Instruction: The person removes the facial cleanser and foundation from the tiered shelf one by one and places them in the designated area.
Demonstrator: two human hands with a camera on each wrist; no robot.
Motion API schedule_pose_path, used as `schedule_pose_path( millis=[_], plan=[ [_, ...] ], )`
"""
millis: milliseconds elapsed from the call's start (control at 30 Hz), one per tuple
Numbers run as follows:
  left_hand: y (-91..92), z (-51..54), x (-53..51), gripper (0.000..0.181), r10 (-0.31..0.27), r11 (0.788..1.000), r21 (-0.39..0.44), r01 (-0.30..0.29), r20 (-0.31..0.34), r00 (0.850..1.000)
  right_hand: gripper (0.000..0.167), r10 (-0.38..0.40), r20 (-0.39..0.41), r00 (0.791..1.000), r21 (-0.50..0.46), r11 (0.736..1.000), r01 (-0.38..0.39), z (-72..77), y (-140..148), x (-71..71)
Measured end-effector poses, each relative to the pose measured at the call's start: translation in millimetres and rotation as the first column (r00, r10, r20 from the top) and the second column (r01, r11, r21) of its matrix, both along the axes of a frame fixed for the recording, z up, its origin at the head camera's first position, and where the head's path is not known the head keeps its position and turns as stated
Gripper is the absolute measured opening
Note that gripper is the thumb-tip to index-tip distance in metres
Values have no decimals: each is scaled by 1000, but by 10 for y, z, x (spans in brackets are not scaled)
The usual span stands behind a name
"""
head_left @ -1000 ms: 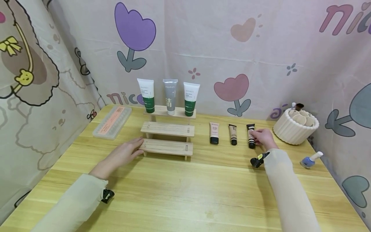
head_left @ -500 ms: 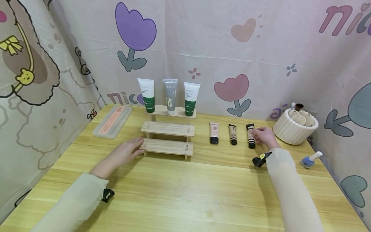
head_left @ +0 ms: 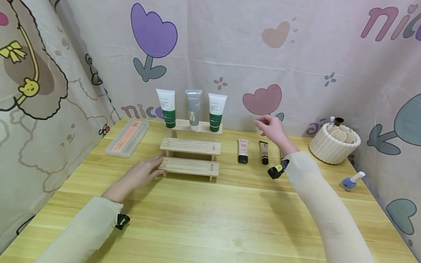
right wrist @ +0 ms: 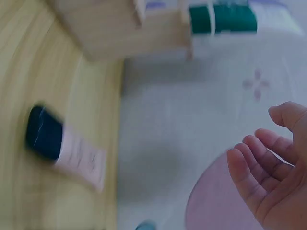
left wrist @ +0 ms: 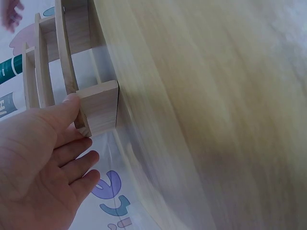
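My left hand (head_left: pixel 139 176) pinches the left end of the lowest step of a three-tier wooden display stand (head_left: pixel 190 166); the left wrist view shows the thumb and index finger at the board's corner (left wrist: pixel 82 125). On the top tier stand two white-and-green squeeze tubes (head_left: pixel 215 111) and a grey tube (head_left: pixel 193 109) between them. My right hand (head_left: pixel 273 128) is raised near the curtain, holding nothing, its fingers loosely bent in the right wrist view. Below it lie a pink BB cream tube (head_left: pixel 242 150), a small beige tube (head_left: pixel 264 152) and a third tube mostly hidden by the right arm.
A clear plastic case (head_left: pixel 128 138) with an orange label lies at the table's back left. A white ribbed brush holder (head_left: pixel 334 143) stands at the back right, with a blue nail polish bottle (head_left: pixel 352 181) in front. A patterned curtain (head_left: pixel 227 44) hangs behind the table.
My right hand has let go of the rightmost black-capped tube and moved up and left, above the row of tubes. My left hand stays at the stand.
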State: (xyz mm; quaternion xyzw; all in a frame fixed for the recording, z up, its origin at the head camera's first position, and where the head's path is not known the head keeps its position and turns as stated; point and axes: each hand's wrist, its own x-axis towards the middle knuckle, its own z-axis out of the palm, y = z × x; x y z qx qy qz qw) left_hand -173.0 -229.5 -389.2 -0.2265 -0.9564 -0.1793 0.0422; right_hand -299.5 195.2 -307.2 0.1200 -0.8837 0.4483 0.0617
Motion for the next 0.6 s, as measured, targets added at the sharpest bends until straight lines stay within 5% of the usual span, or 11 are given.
schedule_pose_path(
  millis=[267, 600],
  plan=[
    [-1, -13, -5, 50, -2, 1000, 3, 2, -6, 1000, 31, 111, -89, 990, -102, 988, -119, 314, -600, -26],
    [-15, -30, -17, 50, 0, 1000, 11, 0, -5, 1000, 30, 124, -96, 988, -243, 959, -145, 577, -962, -44]
  ],
)
